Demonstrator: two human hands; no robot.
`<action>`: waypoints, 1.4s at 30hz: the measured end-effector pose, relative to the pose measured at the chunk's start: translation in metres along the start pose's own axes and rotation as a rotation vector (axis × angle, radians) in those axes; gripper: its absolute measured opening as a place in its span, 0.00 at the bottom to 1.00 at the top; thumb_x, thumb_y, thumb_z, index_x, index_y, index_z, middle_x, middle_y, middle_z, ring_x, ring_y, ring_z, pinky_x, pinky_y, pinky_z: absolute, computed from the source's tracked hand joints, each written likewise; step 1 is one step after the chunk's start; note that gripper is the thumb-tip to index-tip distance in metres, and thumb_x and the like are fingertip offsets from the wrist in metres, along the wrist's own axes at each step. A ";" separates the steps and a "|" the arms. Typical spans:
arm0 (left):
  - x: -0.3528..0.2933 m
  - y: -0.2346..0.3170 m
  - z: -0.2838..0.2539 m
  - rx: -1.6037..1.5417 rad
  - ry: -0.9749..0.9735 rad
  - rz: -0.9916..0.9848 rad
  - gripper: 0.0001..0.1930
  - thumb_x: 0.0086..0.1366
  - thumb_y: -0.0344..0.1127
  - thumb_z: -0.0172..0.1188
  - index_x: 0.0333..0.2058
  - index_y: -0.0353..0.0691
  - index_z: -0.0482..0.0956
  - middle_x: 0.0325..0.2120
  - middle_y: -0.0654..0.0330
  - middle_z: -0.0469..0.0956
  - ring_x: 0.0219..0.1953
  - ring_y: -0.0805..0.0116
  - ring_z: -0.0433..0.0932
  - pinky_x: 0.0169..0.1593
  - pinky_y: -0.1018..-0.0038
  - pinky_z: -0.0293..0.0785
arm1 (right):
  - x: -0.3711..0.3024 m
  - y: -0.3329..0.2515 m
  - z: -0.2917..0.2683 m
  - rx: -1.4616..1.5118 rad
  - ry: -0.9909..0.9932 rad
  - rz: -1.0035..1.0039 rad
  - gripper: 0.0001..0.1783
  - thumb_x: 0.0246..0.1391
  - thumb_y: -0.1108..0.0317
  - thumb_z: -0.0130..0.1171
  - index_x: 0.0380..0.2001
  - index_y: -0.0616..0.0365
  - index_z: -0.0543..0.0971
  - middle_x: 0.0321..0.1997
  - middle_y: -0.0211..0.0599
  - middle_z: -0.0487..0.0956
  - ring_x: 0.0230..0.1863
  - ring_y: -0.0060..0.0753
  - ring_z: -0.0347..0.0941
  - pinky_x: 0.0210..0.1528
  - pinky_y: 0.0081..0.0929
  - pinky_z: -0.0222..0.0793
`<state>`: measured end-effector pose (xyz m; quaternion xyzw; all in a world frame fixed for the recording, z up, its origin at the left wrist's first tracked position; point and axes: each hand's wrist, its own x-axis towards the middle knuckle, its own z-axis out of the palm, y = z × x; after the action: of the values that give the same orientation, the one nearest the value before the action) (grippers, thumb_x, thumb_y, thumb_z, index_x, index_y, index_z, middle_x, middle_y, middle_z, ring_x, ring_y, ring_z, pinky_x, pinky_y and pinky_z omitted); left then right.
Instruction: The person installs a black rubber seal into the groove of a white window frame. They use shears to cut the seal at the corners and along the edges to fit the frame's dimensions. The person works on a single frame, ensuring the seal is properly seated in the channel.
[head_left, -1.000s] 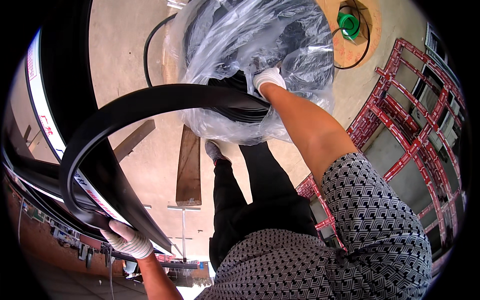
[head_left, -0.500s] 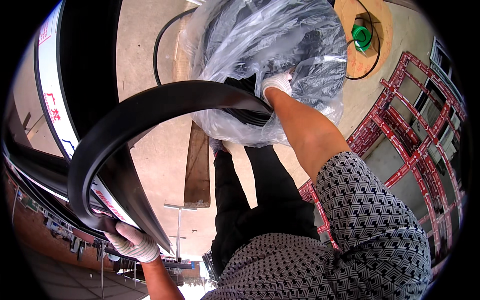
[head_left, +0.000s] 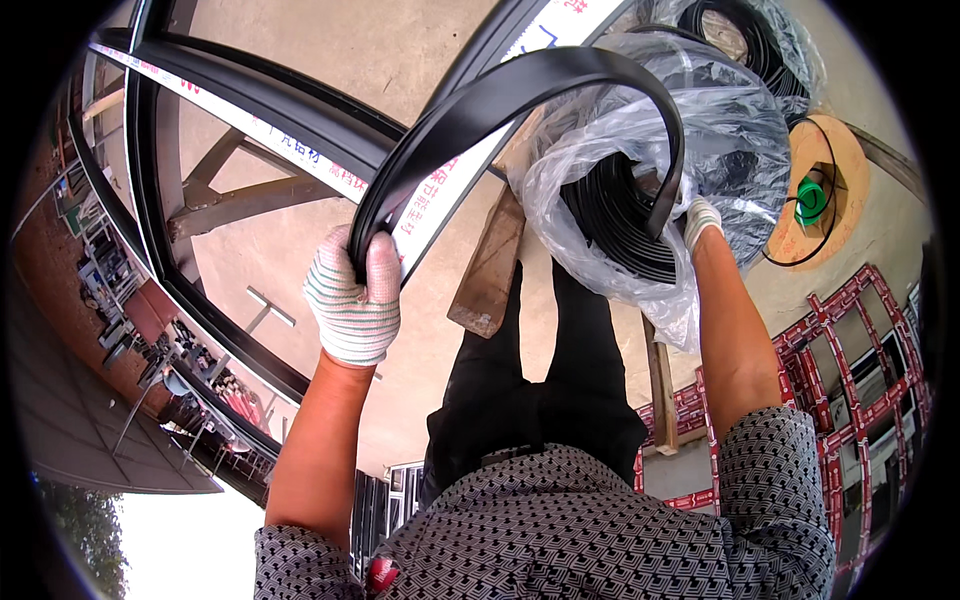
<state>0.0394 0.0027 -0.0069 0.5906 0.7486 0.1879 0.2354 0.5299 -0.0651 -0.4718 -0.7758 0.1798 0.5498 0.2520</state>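
Black strip point(head_left: 560, 65) is arching out of the coil point(head_left: 612, 235); left hand point(head_left: 352, 300) is clamping it left of the coil, right hand point(head_left: 703, 220) is sitting just right, can't tell if gripping. I'd be keeping that bend wide, avoiding kinks.

Over there, upper right of centre, a coil point(head_left: 612, 222) sits inside a bag point(head_left: 735, 120). A strip point(head_left: 590, 66) arches between it and the left hand point(head_left: 350, 300), crossing before long bars point(head_left: 275, 110) upper left. Latticework point(head_left: 848, 385) lies lower right.
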 end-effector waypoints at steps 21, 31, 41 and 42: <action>0.021 0.005 -0.003 -0.045 0.049 0.240 0.16 0.71 0.44 0.64 0.31 0.36 0.81 0.22 0.47 0.79 0.26 0.46 0.80 0.34 0.59 0.75 | -0.413 -0.130 -0.043 -0.139 0.118 -1.246 0.30 0.62 0.73 0.67 0.64 0.60 0.68 0.54 0.44 0.80 0.48 0.31 0.81 0.49 0.27 0.81; 0.020 -0.001 0.004 -0.052 0.069 0.231 0.16 0.71 0.45 0.63 0.34 0.36 0.82 0.25 0.47 0.81 0.29 0.47 0.82 0.37 0.57 0.77 | -0.534 -0.048 0.025 -0.687 -0.295 -1.375 0.21 0.59 0.75 0.68 0.54 0.54 0.76 0.32 0.20 0.77 0.30 0.09 0.69 0.33 0.13 0.66; 0.032 -0.002 -0.022 -0.160 -0.166 0.150 0.25 0.71 0.53 0.62 0.41 0.30 0.82 0.33 0.38 0.82 0.38 0.41 0.83 0.45 0.58 0.79 | -0.573 -0.006 0.079 -1.131 -0.619 -1.063 0.24 0.61 0.54 0.69 0.52 0.58 0.77 0.33 0.28 0.77 0.34 0.17 0.69 0.39 0.23 0.71; 0.033 -0.002 -0.024 -0.189 -0.211 0.127 0.27 0.71 0.54 0.62 0.42 0.28 0.82 0.35 0.37 0.83 0.40 0.41 0.83 0.46 0.59 0.79 | -0.568 -0.006 0.080 -1.114 -0.645 -1.063 0.24 0.62 0.54 0.69 0.52 0.59 0.77 0.34 0.28 0.77 0.35 0.17 0.69 0.40 0.23 0.71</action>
<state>0.0176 0.0348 0.0078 0.6284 0.6600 0.2089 0.3550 0.2847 -0.0123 0.0439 -0.5730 -0.5895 0.5611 0.0963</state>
